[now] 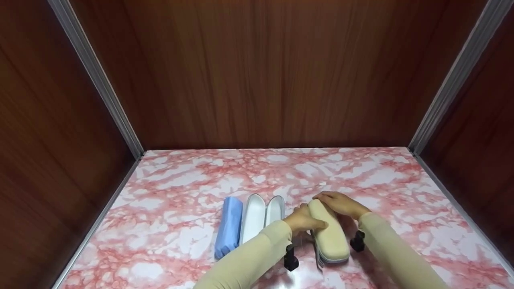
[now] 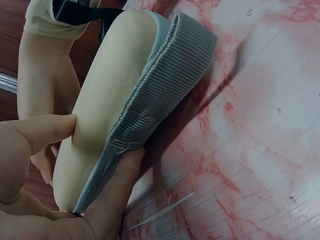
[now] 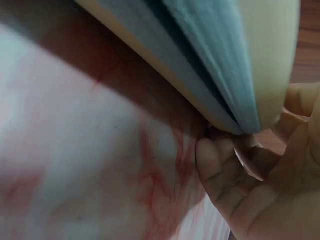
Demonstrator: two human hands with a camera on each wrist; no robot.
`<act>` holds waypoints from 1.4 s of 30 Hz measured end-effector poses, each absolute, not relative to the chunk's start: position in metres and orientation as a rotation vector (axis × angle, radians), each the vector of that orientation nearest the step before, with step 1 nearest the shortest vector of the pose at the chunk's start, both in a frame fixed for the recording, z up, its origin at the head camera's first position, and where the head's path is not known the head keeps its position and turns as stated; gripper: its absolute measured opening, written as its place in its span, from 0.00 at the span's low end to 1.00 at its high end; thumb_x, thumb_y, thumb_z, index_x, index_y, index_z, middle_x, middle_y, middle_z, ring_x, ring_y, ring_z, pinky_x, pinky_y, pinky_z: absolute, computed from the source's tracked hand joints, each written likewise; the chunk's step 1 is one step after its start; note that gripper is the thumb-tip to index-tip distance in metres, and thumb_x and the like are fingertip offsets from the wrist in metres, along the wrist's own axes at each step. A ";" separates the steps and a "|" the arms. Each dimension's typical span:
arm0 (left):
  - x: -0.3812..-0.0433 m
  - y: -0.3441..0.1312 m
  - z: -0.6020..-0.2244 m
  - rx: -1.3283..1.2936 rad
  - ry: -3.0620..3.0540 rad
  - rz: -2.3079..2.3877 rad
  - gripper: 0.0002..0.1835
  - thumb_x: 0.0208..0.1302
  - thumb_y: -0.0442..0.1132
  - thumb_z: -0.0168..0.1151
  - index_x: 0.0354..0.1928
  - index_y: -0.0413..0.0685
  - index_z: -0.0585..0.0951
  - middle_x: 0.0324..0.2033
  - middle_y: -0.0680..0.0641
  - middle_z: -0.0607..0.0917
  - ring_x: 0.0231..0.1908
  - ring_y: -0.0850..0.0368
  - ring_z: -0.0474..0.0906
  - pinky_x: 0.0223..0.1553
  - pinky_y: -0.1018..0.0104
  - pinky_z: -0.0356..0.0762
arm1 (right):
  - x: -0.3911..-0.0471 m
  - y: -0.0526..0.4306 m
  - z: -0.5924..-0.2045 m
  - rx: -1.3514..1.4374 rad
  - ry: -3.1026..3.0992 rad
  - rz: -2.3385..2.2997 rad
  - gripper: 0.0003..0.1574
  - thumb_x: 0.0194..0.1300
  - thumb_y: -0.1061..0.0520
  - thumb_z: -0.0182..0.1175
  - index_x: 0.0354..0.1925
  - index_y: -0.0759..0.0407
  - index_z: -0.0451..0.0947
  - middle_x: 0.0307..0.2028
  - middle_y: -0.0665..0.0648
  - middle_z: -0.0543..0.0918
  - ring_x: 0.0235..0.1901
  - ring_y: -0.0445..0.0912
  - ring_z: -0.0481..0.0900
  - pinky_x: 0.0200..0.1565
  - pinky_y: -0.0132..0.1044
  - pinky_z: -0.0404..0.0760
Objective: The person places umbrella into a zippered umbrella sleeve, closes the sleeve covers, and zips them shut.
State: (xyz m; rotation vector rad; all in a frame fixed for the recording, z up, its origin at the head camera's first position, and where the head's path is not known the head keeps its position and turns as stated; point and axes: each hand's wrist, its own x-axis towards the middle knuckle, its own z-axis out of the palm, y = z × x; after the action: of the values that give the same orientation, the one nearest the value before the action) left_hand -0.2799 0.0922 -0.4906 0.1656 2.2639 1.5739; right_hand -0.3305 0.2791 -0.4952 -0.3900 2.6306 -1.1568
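A long beige zip case [image 1: 332, 237] with grey-blue sides lies on the table, its far end between both hands. My left hand [image 1: 304, 220] grips its left side, the thumb on the beige top and the fingers along the grey side. A ribbed grey strap [image 2: 172, 75] runs along that side in the left wrist view. My right hand [image 1: 339, 203] holds the far end, fingers curled in around the corner. Seen from the right wrist, a dark gap [image 3: 195, 65] runs between the case's two halves, and the fingertips [image 3: 207, 152] are at its end.
Left of the beige case, an opened white hard case [image 1: 253, 218] lies with both hollow halves facing up. Beside it is a blue folded bundle [image 1: 229, 226]. Brown wood-look panels [image 1: 257, 76] enclose the pink-and-white marbled table [image 1: 168, 224] at back and sides.
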 end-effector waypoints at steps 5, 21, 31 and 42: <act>-0.279 0.093 -0.492 0.154 2.219 1.617 0.33 0.49 0.31 0.75 0.56 0.33 0.70 0.54 0.34 0.67 0.45 0.45 0.72 0.37 0.54 0.85 | -0.335 0.274 -0.499 -0.312 2.669 -1.105 0.26 0.79 0.46 0.45 0.55 0.59 0.83 0.56 0.62 0.81 0.57 0.58 0.76 0.60 0.58 0.69; -0.281 0.092 -0.494 0.183 2.249 1.589 0.31 0.49 0.33 0.76 0.54 0.34 0.71 0.50 0.38 0.69 0.47 0.47 0.68 0.42 0.57 0.83 | -0.339 0.278 -0.497 -0.434 2.594 -1.319 0.21 0.78 0.54 0.50 0.48 0.65 0.85 0.45 0.60 0.86 0.43 0.49 0.79 0.47 0.43 0.76; -0.281 0.090 -0.492 0.226 2.307 1.544 0.29 0.49 0.34 0.76 0.53 0.36 0.75 0.47 0.42 0.73 0.47 0.49 0.68 0.46 0.59 0.80 | -0.343 0.282 -0.495 -0.472 2.513 -1.337 0.20 0.77 0.55 0.52 0.52 0.68 0.83 0.49 0.62 0.85 0.46 0.49 0.79 0.46 0.39 0.76; -0.278 0.090 -0.491 0.146 2.159 1.666 0.31 0.50 0.29 0.73 0.56 0.34 0.70 0.52 0.37 0.67 0.44 0.45 0.73 0.35 0.51 0.85 | -0.346 0.279 -0.487 -0.452 2.526 -1.210 0.21 0.77 0.52 0.53 0.57 0.63 0.81 0.58 0.62 0.81 0.62 0.58 0.71 0.63 0.54 0.67</act>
State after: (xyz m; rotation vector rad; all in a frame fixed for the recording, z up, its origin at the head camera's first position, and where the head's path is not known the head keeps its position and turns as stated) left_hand -0.2778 0.0899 -0.4914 0.1459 2.1591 1.6656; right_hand -0.3462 0.2792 -0.4874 -0.4518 2.5264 -1.2097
